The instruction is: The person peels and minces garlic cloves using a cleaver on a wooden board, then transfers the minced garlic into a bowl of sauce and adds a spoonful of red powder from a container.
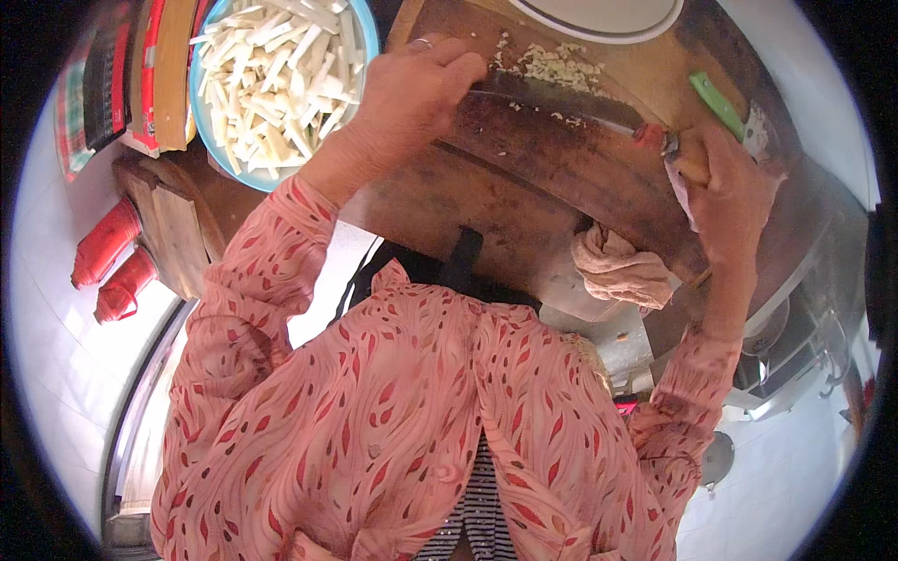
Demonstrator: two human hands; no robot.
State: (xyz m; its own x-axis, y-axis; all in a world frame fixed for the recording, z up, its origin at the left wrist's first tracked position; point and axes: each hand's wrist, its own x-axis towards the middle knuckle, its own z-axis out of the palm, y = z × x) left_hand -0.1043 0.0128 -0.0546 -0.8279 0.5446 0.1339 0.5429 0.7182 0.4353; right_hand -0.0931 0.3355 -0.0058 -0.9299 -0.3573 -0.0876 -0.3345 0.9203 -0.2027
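A knife with a broad blade (554, 103) lies across a brown wooden cutting board (533, 165). My right hand (733, 179) is closed around its handle, on the right side of the board. At the other end of the blade, the bent fingers of my left hand (421, 88) pinch the blade near its tip; the fingertips are partly hidden. Finely chopped pale bits, like minced garlic (561, 66), are heaped just beyond the blade, with a few crumbs on the near side. A ring is on one left finger.
A blue-rimmed bowl (277, 91) of pale cut strips stands left of my left hand. A green-handled knife (717, 105) lies beyond my right hand. A crumpled cloth (621, 268) rests near the front edge. A white-rimmed round dish (603, 17) is at the back. Red thermos flasks (105, 242) stand far left.
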